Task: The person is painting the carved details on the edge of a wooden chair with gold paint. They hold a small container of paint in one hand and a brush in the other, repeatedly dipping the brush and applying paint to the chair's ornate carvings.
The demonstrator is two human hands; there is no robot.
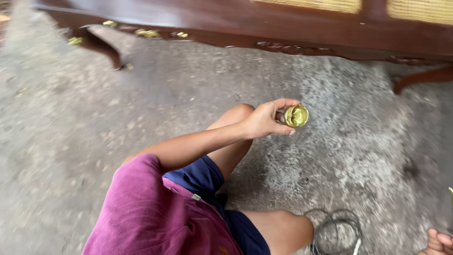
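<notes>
My left hand (266, 120) reaches out over my bent knee (240, 113) and grips a small round shiny brass knob (296, 115) between fingers and thumb, held above the concrete floor. Only part of my right hand (438, 242) shows at the bottom right corner. Its fingers are curled, and whether it holds anything is cut off by the frame edge. I sit on the floor in a magenta shirt (146, 212) and dark blue shorts (203, 177).
A dark wooden piece of furniture (264, 23) with woven cane panels spans the top, on curved legs (106, 49). Small brass fittings (147, 33) sit along its lower rail. A coil of black cable (337, 231) lies on the rough concrete floor (354, 156) by my lower knee.
</notes>
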